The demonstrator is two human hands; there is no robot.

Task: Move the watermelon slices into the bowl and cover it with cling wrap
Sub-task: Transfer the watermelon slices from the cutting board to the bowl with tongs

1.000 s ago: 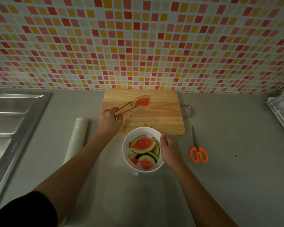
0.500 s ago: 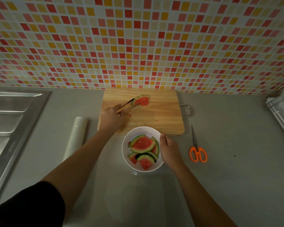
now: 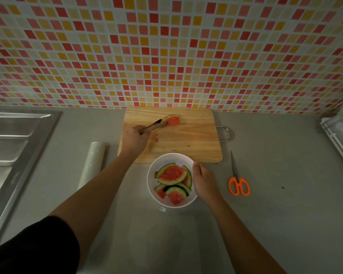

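Wooden tongs (image 3: pixel 153 125), gripped in your left hand (image 3: pixel 134 139), have closed in on the slice (image 3: pixel 172 120) just ahead on the board (image 3: pixel 196 139); your right hand (image 3: pixel 203 179) still grips the bowl (image 3: pixel 171 155) rim.

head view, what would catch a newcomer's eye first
The red, pink and yellow tiled wall fills the top half. Below it, a white bowl of watermelon slices sits on the grey counter, held by the right hand. Behind, the left hand holds tongs to one last slice on the wooden board.
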